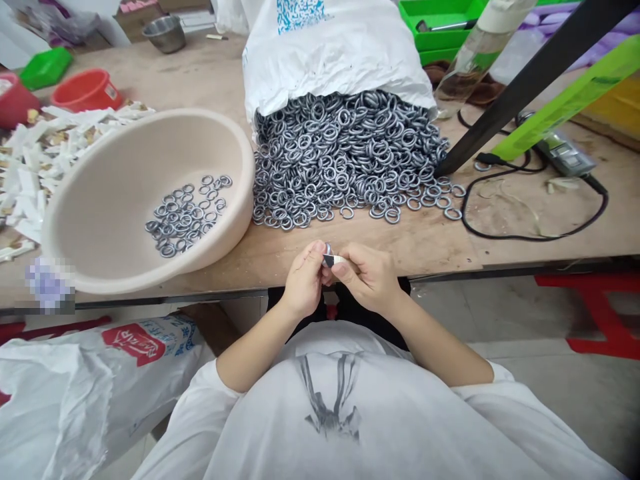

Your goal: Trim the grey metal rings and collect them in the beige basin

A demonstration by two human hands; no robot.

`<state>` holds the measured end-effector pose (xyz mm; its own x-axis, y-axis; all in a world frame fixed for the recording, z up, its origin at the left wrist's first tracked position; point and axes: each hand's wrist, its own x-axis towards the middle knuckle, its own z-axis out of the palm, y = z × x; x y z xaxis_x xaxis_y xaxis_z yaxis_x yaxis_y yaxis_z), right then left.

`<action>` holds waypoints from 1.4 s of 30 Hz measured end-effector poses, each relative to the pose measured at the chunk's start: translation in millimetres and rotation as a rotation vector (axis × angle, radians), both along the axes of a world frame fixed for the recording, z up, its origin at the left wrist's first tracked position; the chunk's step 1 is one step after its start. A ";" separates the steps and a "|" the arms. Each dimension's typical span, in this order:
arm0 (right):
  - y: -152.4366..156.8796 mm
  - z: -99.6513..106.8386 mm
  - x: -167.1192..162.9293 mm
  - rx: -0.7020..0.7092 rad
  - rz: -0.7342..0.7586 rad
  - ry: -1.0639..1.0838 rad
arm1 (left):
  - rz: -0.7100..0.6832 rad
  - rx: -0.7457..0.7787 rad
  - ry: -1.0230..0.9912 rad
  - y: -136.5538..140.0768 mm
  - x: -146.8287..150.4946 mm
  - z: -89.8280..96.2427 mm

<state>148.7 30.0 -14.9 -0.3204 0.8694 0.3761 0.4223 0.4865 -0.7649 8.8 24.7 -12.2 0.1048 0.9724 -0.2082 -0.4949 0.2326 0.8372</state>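
My left hand [303, 280] is closed, its thumb and fingers pinching a grey ring [328, 248]. My right hand [374, 277] grips a small blade [329, 261] with a dark end and a white part near the fingers; the dark end lies against the ring. Both hands meet at the table's front edge, in front of my body. Just beyond them a big heap of grey rings [345, 163] spills from a white sack [330, 67]. A wide beige basin [100, 213] stands to the left, with a smaller group of grey rings [185, 213] on its bottom.
White scraps [30, 173] lie left of the basin, near a red bowl [86, 91] and a metal bowl [165, 35]. At right are a dark post [520, 87], a looped black cable [540, 238] and a clear bottle [465, 67]. Another white sack [55, 387] stands below the table.
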 end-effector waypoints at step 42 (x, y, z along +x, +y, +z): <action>14.6 1.1 -17.5 -0.274 -0.135 0.429 | -0.151 0.054 0.161 3.9 -9.4 -7.4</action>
<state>131.2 44.7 -13.8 -0.0662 0.9772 0.2019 0.0878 0.2073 -0.9743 -0.6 28.6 -19.6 0.2200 0.9583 -0.1825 -0.3167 0.2471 0.9158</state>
